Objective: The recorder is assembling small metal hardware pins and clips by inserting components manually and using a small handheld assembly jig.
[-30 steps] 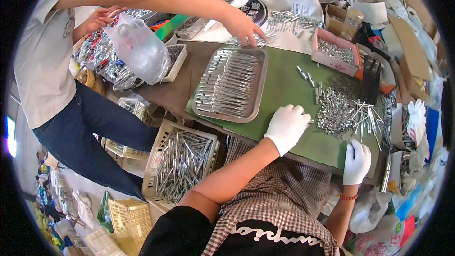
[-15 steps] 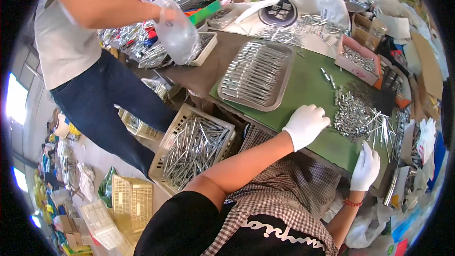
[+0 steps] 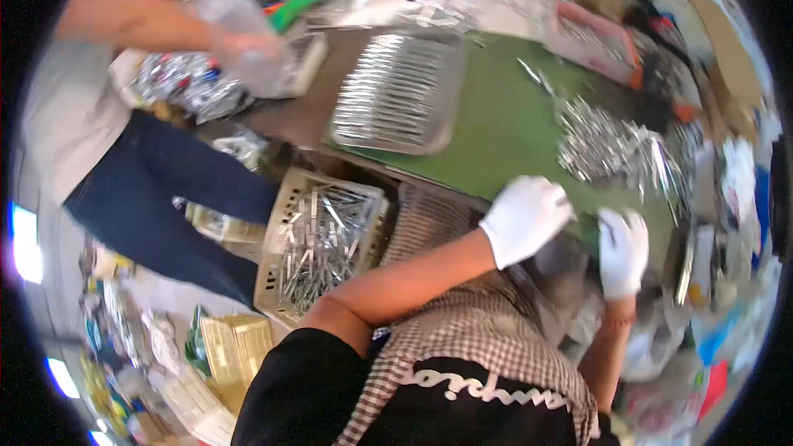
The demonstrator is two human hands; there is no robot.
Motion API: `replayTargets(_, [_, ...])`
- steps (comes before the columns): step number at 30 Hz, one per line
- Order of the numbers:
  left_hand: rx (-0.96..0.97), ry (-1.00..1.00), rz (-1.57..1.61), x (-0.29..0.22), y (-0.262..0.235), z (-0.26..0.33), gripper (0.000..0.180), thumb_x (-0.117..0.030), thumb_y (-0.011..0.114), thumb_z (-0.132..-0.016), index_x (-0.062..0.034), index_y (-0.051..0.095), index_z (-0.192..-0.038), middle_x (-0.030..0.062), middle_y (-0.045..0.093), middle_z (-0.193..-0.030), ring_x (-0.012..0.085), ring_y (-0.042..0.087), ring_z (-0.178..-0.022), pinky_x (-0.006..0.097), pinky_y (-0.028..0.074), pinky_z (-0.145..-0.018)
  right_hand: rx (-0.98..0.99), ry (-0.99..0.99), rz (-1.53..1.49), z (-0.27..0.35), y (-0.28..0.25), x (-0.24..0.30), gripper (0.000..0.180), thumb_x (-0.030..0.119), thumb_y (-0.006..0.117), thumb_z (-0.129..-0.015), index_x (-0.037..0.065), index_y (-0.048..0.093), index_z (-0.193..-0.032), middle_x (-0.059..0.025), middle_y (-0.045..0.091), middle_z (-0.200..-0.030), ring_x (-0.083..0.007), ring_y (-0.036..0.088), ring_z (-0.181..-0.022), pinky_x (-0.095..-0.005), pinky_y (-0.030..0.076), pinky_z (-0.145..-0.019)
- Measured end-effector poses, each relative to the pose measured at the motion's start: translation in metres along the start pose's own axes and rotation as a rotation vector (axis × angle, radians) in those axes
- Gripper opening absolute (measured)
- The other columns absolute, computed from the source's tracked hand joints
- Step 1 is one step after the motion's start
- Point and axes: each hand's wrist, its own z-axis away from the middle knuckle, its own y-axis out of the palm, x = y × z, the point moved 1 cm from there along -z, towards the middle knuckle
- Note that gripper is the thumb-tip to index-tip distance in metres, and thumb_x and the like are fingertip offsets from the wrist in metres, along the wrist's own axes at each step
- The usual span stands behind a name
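Down at the near edge of the green table (image 3: 496, 128), the person's two white-gloved hands sit close together. The left hand (image 3: 526, 219) rests palm down on the table edge with its fingers curled loosely; the blur hides whether anything is under it. The right hand (image 3: 623, 249) lies just beside it, fingers bent downward, and whether it grips anything cannot be told. Just beyond both hands a loose heap of shiny metal pieces (image 3: 611, 149) spreads over the green surface. Farther left on the table stands a metal tray (image 3: 401, 91) filled with rows of the same pieces. Below the table edge, beside the person's left arm, a pale plastic basket (image 3: 322, 239) holds a jumble of more metal pieces. At the far left a co-worker in dark trousers holds a clear plastic bag (image 3: 244, 41) over a pile of silvery packets (image 3: 178, 87)
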Motion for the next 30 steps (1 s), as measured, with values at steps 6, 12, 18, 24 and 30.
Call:
replayTargets(6, [-0.008,-0.142,0.111,0.003,-0.009,-0.006,0.009,-0.016,0.070,-0.080,-0.0129,0.072,-0.089,0.0048,0.067,-0.085,0.0276,0.064,-0.080,0.041,0.050,-0.073,0.001,0.061,-0.089,-0.017,0.005,0.013,0.011,0.011,0.069,-0.082,0.014,0.069,-0.093,-0.0067,0.065,-0.092,-0.0305,0.061,-0.092,-0.0411,0.047,-0.084])
replayTargets(12, [-0.045,-0.122,0.157,-0.003,-0.004,-0.008,0.013,-0.015,0.073,-0.078,-0.0122,0.072,-0.091,0.0050,0.065,-0.086,0.0293,0.062,-0.082,0.042,0.049,-0.074,-0.032,0.080,-0.014,-0.011,0.002,0.013,0.012,0.011,0.070,-0.081,0.016,0.069,-0.092,-0.0038,0.065,-0.090,-0.0288,0.062,-0.093,-0.0405,0.047,-0.084])
replayTargets(18, [-0.030,-0.144,0.134,-0.005,-0.005,-0.004,0.018,-0.014,0.074,-0.077,-0.0115,0.073,-0.095,0.0054,0.065,-0.087,0.0300,0.062,-0.083,0.042,0.049,-0.075,-0.028,0.062,-0.041,-0.009,0.007,0.010,0.013,0.012,0.072,-0.080,0.017,0.069,-0.092,-0.0015,0.066,-0.090,-0.0278,0.062,-0.093,-0.0406,0.047,-0.084])
replayTargets(24, [0.006,-0.131,0.102,-0.003,-0.004,-0.006,0.018,-0.014,0.074,-0.078,-0.0108,0.073,-0.096,0.0057,0.065,-0.086,0.0299,0.062,-0.083,0.042,0.049,-0.075,-0.039,-0.033,0.022,-0.016,0.007,0.014,0.015,0.013,0.074,-0.078,0.018,0.071,-0.091,0.0000,0.066,-0.092,-0.0269,0.062,-0.094,-0.0413,0.047,-0.087])
replayTargets(30, [-0.021,-0.115,0.125,0.001,-0.003,-0.006,0.017,-0.015,0.074,-0.079,-0.0115,0.073,-0.096,0.0054,0.065,-0.087,0.0296,0.062,-0.082,0.042,0.049,-0.074,-0.116,0.008,0.008,0.010,0.003,0.038,0.027,0.017,0.079,-0.071,0.021,0.073,-0.097,0.0018,0.064,-0.098,-0.0249,0.060,-0.098,-0.0425,0.046,-0.088])
